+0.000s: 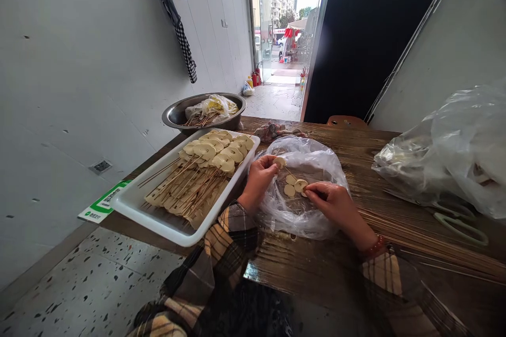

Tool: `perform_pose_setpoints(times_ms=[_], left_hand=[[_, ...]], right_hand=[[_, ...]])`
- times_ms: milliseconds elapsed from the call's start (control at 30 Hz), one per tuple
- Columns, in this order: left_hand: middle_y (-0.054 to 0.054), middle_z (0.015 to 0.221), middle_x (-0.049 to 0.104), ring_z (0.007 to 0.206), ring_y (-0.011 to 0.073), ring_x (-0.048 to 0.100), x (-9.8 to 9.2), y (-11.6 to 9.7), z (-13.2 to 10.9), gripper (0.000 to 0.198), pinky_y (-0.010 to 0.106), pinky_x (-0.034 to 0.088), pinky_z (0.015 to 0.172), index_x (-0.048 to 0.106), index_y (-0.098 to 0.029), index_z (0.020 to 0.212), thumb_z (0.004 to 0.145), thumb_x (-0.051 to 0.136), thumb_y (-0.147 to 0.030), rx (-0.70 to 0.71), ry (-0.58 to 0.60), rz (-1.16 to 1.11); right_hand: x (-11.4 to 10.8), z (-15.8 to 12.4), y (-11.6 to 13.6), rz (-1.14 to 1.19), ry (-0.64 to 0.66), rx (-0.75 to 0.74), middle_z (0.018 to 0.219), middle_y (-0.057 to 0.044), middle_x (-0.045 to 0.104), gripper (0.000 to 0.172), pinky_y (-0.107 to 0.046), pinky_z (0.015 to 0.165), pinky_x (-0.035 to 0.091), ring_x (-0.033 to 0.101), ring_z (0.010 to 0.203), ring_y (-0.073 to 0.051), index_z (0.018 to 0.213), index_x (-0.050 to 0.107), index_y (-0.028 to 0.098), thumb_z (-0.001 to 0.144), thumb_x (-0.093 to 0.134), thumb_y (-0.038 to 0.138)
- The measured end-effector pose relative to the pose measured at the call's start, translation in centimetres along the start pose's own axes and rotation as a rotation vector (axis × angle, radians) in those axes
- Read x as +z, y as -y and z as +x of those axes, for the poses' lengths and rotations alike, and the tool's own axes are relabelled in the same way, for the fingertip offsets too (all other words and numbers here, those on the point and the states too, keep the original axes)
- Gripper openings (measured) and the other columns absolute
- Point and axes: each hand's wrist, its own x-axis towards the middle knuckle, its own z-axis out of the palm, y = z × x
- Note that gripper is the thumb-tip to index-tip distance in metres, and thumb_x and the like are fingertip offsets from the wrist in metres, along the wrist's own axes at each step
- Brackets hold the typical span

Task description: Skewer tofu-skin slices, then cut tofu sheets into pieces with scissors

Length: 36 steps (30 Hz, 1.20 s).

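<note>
Step in hand, as judged: threading pale round slices onto a thin stick (291, 174), above the open mouth of a clear plastic bag (286, 222) on the table. Left hand (259, 176) grasps one slice (280, 162) between thumb and fingers at the far-left end of the stick. Right hand (331, 202) pinches at another slice (300, 185) by the near-right end; whether the stick has pierced it fully cannot be told. A few loose slices (290, 190) lie within the bag, just below the stick.

To the left, a white tray (158, 228) holds many filled skewers (205, 151); to the right, a bundle of bare sticks (427, 239) lies on the table beside the right wrist.

Judgement: the next move calls for the stick held steady and the right-hand slice pushed along it squarely, gently enough not to tear it.
</note>
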Motion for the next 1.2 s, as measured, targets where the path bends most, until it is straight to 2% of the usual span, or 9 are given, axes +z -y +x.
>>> perform_pose_setpoints(times_ms=[200,500,900,1200], left_hand=[[0.000,0.068,0.060,0.055,0.0066,0.048,-0.39,0.15,0.25,0.023,0.021,0.033,0.054,0.066,-0.012,0.078,0.066,0.071,-0.030,-0.091,0.018,-0.084],[0.000,0.064,0.059,0.053,0.0058,0.046,-0.22,0.28,0.19,0.022,0.021,0.032,0.053,0.066,-0.011,0.074,0.061,0.073,-0.027,-0.087,0.065,-0.151],[0.001,0.070,0.060,0.058,0.0073,0.046,0.02,0.44,0.08,0.019,0.022,0.034,0.056,0.067,-0.011,0.080,0.070,0.067,-0.027,0.007,0.009,0.051],[0.001,0.070,0.060,0.058,0.0073,0.047,0.24,0.32,-0.02,0.020,0.022,0.036,0.056,0.067,-0.011,0.078,0.068,0.070,-0.028,0.006,0.036,0.037]], right_hand=[[0.01,-0.04,0.13,0.013,-0.017,-0.040,0.087,-0.005,0.076,0.018,-0.030,0.070,0.050,0.069,0.078,-0.021,0.086,0.074,0.020,0.088,0.057,0.028],[0.20,0.01,-0.20,0.019,-0.017,-0.041,0.087,-0.005,0.076,0.019,-0.030,0.070,0.051,0.069,0.078,-0.020,0.088,0.074,0.020,0.088,0.058,0.030],[0.19,-0.09,-0.12,0.005,-0.032,0.008,0.090,-0.006,0.076,0.019,-0.032,0.072,0.051,0.070,0.081,-0.022,0.087,0.074,0.020,0.087,0.057,0.030],[0.31,-0.03,-0.57,0.016,-0.016,0.000,0.090,-0.006,0.076,0.021,-0.032,0.071,0.051,0.069,0.081,-0.022,0.087,0.074,0.020,0.087,0.056,0.031]])
